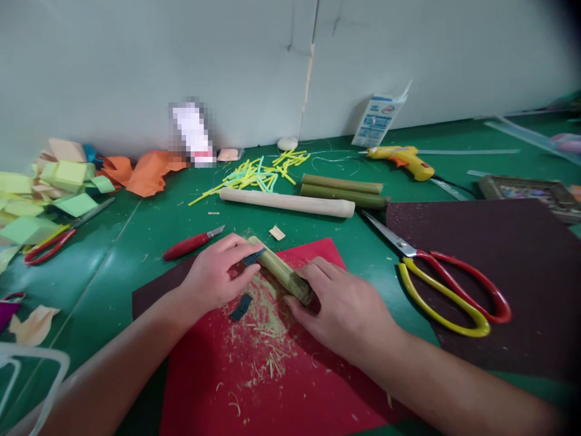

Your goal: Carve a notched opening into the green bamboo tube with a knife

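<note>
A short length of greenish bamboo (279,266) lies slantwise over the red sheet (218,387). My right hand (340,303) grips its near, darker end. At the far end, my left hand (222,272) pinches a small dark piece of sandpaper (254,257) against the bamboo's side. A second dark scrap (241,307) lies on the red sheet just below the left hand. Pale dust and thin shavings (267,327) are scattered beneath the bamboo. Beyond the left hand rests a red-handled knife (188,244) with a short blade.
Large scissors (447,284) lie right, on dark brown sheets (490,254). Behind are a peeled pale stick (285,203), green bamboo pieces (342,194), yellow cut strips (254,172), a yellow glue gun (403,160) and a carton (380,120). Folded papers (68,175) and red-handled scissors (54,242) are left.
</note>
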Demonstrator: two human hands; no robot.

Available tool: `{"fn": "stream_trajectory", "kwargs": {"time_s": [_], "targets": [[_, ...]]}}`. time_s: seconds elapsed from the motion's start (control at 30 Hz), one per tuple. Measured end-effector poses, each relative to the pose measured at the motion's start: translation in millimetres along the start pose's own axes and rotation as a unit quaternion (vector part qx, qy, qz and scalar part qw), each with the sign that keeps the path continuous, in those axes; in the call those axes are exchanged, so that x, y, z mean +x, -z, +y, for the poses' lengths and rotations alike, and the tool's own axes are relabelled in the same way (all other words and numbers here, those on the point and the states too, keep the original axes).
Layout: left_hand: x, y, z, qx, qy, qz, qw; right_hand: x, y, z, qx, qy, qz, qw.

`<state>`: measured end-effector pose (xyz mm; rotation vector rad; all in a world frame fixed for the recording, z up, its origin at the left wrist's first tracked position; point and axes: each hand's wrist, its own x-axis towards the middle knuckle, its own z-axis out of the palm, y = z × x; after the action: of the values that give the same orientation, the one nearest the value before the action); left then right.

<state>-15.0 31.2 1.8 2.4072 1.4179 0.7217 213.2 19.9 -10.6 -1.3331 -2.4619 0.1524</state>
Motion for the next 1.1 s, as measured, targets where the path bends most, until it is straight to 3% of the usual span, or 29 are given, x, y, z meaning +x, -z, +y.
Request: {"fn": "stream_trajectory", "kwargs": {"time_s": [0.27,0.47,0.7,0.87,1.0,1.1], "targets": [[-1.9,-1.5,-5.6,0.152,-0.06,0.018,0.986,0.4,-0.6,-1.2,0.013,-0.001,-0.013,1.0],[-3.4,-3.6,-2.4,0.16,-0.085,0.046,0.982,0.0,1.9,-3.4,0.011,-0.003,-0.034,0.999],[-1.0,1.5,-13.1,0.137,-0.031,0.124,0.982,0.0,2.7,-3.3,0.012,-0.006,-0.038,0.999],[0.7,0.0,-12.3,0.145,-0.049,0.124,0.981,-0.3,1.9,-3.0,0.012,0.0,-0.041,0.999],[2.9,1.0,-10.2,0.183,-0.089,0.09,0.975,0.9,1.1,-4.3,0.017,0.005,-0.029,0.999],[3.3,1.4,-6.1,0.188,-0.081,0.08,0.976,2.8,-1.2,-6.2,0.015,0.006,-0.029,0.999]]}}
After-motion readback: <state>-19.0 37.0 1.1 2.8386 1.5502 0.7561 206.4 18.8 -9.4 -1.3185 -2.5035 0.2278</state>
